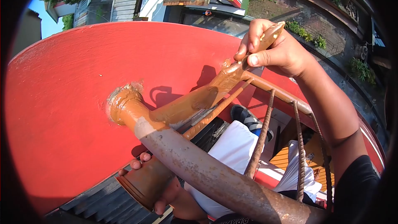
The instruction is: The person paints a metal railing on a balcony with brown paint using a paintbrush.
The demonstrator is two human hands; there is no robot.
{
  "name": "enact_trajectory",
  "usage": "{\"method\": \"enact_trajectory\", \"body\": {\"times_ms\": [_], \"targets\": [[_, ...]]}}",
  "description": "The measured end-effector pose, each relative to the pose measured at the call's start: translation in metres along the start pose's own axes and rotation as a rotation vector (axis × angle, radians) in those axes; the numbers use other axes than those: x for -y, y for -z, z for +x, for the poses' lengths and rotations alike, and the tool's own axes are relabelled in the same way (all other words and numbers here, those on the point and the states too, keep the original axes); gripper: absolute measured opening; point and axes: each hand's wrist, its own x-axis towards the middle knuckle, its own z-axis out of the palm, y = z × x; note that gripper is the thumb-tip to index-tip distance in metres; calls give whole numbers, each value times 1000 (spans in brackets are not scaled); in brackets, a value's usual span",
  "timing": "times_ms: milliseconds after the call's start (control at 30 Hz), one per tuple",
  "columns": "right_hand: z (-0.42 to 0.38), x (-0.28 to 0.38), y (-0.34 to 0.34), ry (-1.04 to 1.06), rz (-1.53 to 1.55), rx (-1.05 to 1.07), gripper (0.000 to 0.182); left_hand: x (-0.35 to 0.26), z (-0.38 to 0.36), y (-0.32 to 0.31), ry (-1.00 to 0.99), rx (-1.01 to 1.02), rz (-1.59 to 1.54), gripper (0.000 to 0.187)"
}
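My right hand (282, 52) is closed around the paint-smeared handle of a paintbrush (271, 35). Its lower end touches an angled metal bar (199, 99), which carries wet-looking orange-brown paint. Below a thick metal pipe (207, 164), my left hand (172, 193) wraps around a brown cup (147, 182); the pipe hides part of this hand. What is inside the cup does not show. Orange-brown paint covers the pipe's end (128, 105) where it meets a red wall (66, 95), while the nearer stretch is grey and rusty.
Rusty ribbed rods (261, 135) run between the thick pipe and a thinner rail (282, 93). My white-clothed leg (228, 145) and a sandalled foot (248, 120) are beneath. Dark corrugated sheeting (99, 201) lies below left. Buildings and a paved yard (282, 8) lie beyond the wall.
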Motion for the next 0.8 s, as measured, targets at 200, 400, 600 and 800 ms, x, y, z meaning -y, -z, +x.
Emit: {"method": "enact_trajectory", "body": {"times_ms": [200,400,600,800], "targets": [[-9,-36,25,-176,-40,-85,21,1,1,1,-8,-2,1,113],[-11,-26,16,-142,32,-53,21,-5,-3,-1,104,-106,-65,111],[-20,-53,56,-245,-376,-71,20,6,3,-1,-12,13,-59,108],[-19,-28,28,-152,-160,-53,19,-2,-5,4,86,-112,-21,113]]}}
